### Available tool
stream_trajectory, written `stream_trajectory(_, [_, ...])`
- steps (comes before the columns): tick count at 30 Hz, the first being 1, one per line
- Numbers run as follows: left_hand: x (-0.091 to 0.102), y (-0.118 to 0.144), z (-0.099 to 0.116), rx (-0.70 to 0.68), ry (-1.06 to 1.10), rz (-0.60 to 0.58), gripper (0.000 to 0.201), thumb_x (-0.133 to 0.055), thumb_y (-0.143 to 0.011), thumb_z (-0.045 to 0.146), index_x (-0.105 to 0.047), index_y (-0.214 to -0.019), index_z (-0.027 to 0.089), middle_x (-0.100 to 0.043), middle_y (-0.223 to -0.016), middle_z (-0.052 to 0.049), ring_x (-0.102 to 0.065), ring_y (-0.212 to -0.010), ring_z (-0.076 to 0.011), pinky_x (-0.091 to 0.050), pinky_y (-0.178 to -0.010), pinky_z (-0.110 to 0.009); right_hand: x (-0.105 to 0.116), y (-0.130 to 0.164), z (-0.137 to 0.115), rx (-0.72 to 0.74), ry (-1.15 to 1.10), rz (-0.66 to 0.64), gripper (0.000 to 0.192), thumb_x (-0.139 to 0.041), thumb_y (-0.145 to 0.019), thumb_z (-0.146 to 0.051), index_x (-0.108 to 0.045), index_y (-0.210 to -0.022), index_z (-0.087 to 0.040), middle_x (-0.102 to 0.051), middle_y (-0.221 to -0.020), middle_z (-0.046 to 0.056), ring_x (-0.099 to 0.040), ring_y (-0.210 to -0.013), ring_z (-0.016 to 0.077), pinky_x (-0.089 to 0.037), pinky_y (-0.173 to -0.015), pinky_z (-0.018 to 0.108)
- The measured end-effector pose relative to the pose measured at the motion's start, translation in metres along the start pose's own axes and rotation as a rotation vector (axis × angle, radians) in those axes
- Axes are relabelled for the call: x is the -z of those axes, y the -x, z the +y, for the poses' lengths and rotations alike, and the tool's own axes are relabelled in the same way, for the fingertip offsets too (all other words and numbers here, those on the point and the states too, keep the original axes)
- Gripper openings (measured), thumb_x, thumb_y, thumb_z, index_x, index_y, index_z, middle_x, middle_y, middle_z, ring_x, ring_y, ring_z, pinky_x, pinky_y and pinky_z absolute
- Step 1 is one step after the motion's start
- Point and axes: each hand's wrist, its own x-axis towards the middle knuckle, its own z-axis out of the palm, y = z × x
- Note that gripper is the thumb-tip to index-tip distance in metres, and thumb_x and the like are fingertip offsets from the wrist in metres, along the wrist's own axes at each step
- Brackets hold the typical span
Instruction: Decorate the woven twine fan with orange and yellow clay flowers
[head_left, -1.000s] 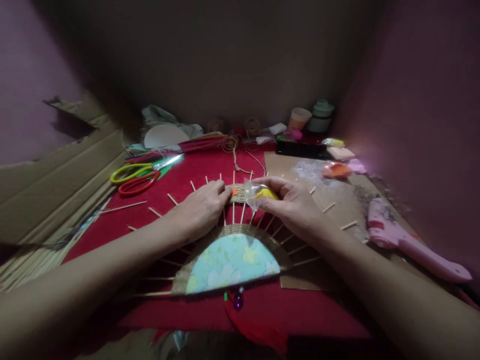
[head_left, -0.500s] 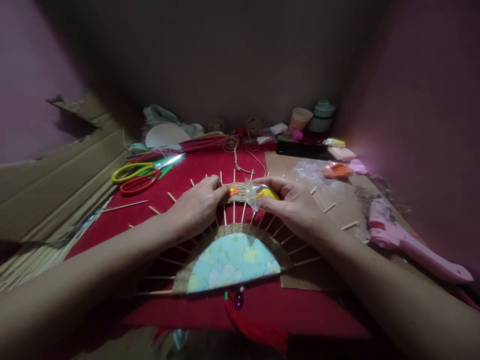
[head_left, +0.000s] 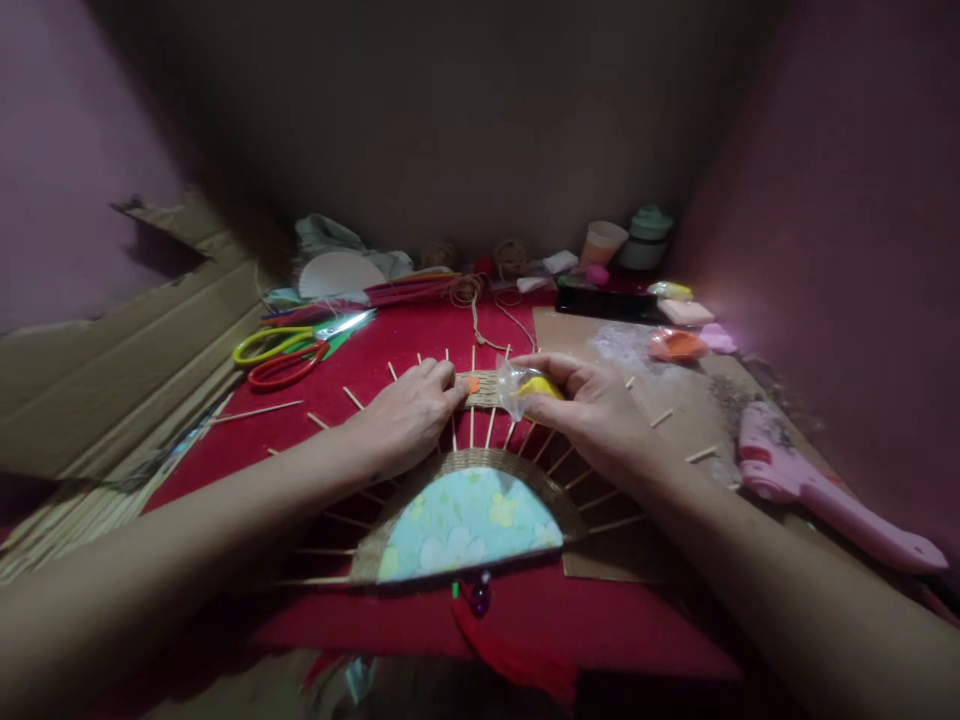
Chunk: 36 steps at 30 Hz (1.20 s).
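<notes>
Over the woven fan (head_left: pixel 465 470), my left hand (head_left: pixel 409 415) has settled its fingertips on an orange bit (head_left: pixel 472 384); my right hand (head_left: pixel 592 405) keeps pinching a yellow-filled bag (head_left: pixel 525 387).

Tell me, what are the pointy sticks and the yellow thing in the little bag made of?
The sticks look like thin, pale, plain wood or bamboo. The bag in the right hand is clear shiny plastic; the yellow lump looks like soft clay or foam, but that's unsure.
</notes>
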Motion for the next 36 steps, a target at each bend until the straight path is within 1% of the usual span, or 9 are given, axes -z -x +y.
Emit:
stream_trajectory(5, [0.015,0.003,-0.021,0.141,0.101,0.11,0.04,-0.047,-0.088,0.032,-0.057,-0.119,0.01,-0.052,-0.093,-0.011,-0.049,-0.084,-0.0205,-0.043,-0.073,-0.031,0.002,0.0,-0.001,0.0,-0.047,0.016,0.031,-0.067,-0.065,-0.02,-0.067,-0.095,-0.017,-0.067,-0.086,0.002,-0.059,-0.074,0.0129,-0.048,-0.07,0.029])
stream_trajectory(9, [0.023,0.005,-0.047,0.38,0.172,0.008,0.039,-0.043,-0.083,0.025,-0.061,-0.115,0.013,-0.057,-0.101,-0.012,-0.053,-0.092,-0.0231,-0.043,-0.083,-0.035,0.003,0.0,-0.002,-0.021,-0.073,0.021,0.031,-0.068,-0.063,-0.019,-0.067,-0.094,-0.017,-0.067,-0.083,0.001,-0.058,-0.072,0.0123,-0.047,-0.069,0.029])
stream_trajectory(12, [0.02,0.003,-0.065,0.542,0.268,-0.072,0.035,-0.049,-0.079,0.03,-0.063,-0.107,0.015,-0.063,-0.104,-0.01,-0.055,-0.101,-0.0254,-0.041,-0.091,-0.035,0.002,0.0,-0.001,-0.038,-0.062,0.011,0.03,-0.067,-0.063,-0.019,-0.067,-0.093,-0.017,-0.067,-0.083,0.001,-0.059,-0.073,0.0131,-0.047,-0.069,0.03])
stream_trajectory(17, [0.005,-0.006,-0.083,0.704,0.409,-0.092,0.039,-0.054,-0.078,0.039,-0.06,-0.109,0.016,-0.07,-0.089,-0.007,-0.065,-0.084,-0.0227,-0.048,-0.074,-0.03,0.001,0.001,0.0,-0.053,-0.055,0.001,0.031,-0.066,-0.063,-0.02,-0.067,-0.094,-0.018,-0.067,-0.084,0.002,-0.059,-0.074,0.0137,-0.047,-0.071,0.03])
stream_trajectory(21, [-0.001,-0.019,-0.075,0.771,0.496,-0.095,0.048,-0.059,-0.075,0.037,-0.054,-0.117,0.014,-0.07,-0.076,-0.005,-0.065,-0.069,-0.0193,-0.047,-0.062,-0.027,0.0,0.001,0.001,-0.051,-0.066,-0.007,0.032,-0.067,-0.063,-0.019,-0.067,-0.095,-0.017,-0.067,-0.083,0.001,-0.058,-0.072,0.0126,-0.046,-0.069,0.029])
stream_trajectory(24, [-0.003,-0.029,-0.063,0.805,0.479,-0.058,0.061,-0.067,-0.067,0.032,-0.05,-0.123,0.014,-0.069,-0.084,-0.006,-0.064,-0.074,-0.0212,-0.045,-0.064,-0.027,0.001,0.001,0.001,-0.062,-0.085,-0.009,0.034,-0.067,-0.062,-0.018,-0.066,-0.096,-0.016,-0.066,-0.082,0.0,-0.057,-0.071,0.0115,-0.045,-0.069,0.028])
stream_trajectory(27, [-0.008,-0.035,-0.059,0.837,0.472,-0.032,0.064,-0.067,-0.064,0.024,-0.048,-0.125,0.015,-0.067,-0.089,-0.006,-0.063,-0.077,-0.0215,-0.044,-0.065,-0.028,0.002,0.001,0.001,-0.061,-0.102,0.003,0.034,-0.068,-0.061,-0.018,-0.067,-0.095,-0.016,-0.066,-0.083,0.001,-0.057,-0.073,0.0113,-0.045,-0.07,0.027])
stream_trajectory(32, [-0.012,-0.034,-0.076,0.886,0.488,-0.019,0.058,-0.065,-0.069,0.021,-0.048,-0.124,0.015,-0.065,-0.084,-0.004,-0.063,-0.071,-0.0189,-0.045,-0.059,-0.026,0.006,0.0,-0.003,-0.035,-0.101,0.043,0.033,-0.067,-0.063,-0.019,-0.067,-0.095,-0.017,-0.066,-0.082,0.001,-0.057,-0.071,0.0118,-0.046,-0.067,0.028])
stream_trajectory(36, [-0.01,-0.029,-0.095,0.914,0.475,-0.006,0.052,-0.064,-0.077,0.026,-0.046,-0.125,0.014,-0.064,-0.089,-0.005,-0.062,-0.072,-0.0178,-0.049,-0.061,-0.028,0.006,0.0,-0.005,-0.039,-0.132,0.054,0.032,-0.069,-0.062,-0.02,-0.067,-0.094,-0.018,-0.067,-0.084,0.001,-0.059,-0.072,0.0124,-0.047,-0.068,0.029])
